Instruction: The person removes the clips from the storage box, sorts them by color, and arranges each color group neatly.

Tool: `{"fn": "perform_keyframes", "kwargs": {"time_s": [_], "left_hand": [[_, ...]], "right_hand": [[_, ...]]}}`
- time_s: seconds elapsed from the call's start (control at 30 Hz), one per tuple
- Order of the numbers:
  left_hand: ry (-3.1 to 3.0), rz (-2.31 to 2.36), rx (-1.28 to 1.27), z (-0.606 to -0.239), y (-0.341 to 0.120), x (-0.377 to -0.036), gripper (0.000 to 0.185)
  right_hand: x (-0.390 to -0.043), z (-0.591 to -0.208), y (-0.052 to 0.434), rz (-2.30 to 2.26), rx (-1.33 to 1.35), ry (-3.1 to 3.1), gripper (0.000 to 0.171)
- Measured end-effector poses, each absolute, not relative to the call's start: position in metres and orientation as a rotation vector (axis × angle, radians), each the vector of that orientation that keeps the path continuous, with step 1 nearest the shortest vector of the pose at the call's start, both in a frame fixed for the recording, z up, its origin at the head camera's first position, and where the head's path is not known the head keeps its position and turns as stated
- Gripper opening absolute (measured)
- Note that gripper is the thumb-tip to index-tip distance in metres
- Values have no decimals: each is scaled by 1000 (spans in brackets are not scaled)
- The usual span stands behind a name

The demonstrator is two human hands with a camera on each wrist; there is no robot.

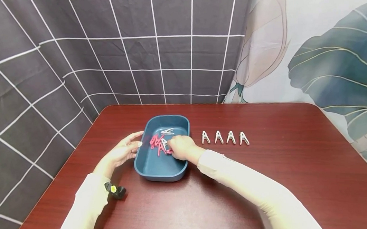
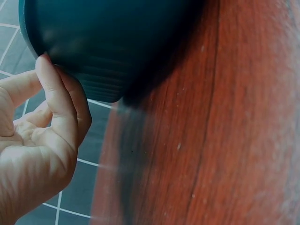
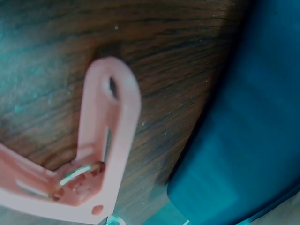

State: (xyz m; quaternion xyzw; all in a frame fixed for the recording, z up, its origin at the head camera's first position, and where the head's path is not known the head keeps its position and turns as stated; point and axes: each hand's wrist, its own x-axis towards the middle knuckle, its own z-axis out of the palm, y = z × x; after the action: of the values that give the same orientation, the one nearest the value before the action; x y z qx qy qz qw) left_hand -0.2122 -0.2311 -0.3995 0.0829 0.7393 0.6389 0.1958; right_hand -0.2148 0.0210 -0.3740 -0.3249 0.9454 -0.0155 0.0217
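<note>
Two hands work at a dark blue, rounded rectangular plastic tray on the reddish-brown wooden table. Nearest, the left hand rests against the tray's left outer wall, fingers relaxed and lightly curved, gripping nothing. The right hand reaches over the right rim into the tray, fingers curled among a heap of pink plastic clothespins; whether it actually grasps one cannot be told. One white clothespin lies further back in the tray. Four white plastic clothespins stand in a row on the table, right of the tray and apart from it.
</note>
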Motion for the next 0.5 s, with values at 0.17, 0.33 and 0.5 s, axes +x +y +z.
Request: {"fn": "perform_keyframes", "kwargs": {"time_s": [0.17,0.33,0.5], "left_hand": [[2072,1789,212,-400,-231,-212,58],[2065,1801,223,-402,-232,-213,57],[2062,1805,223,-403,-233,-214,57]], "right_hand": [[-216,-378,22,-157,-1024,2970,8],[-217,-379,23,-244,-1031,2995,6],[-217,-378,24,-346,-987,2980,8]]}}
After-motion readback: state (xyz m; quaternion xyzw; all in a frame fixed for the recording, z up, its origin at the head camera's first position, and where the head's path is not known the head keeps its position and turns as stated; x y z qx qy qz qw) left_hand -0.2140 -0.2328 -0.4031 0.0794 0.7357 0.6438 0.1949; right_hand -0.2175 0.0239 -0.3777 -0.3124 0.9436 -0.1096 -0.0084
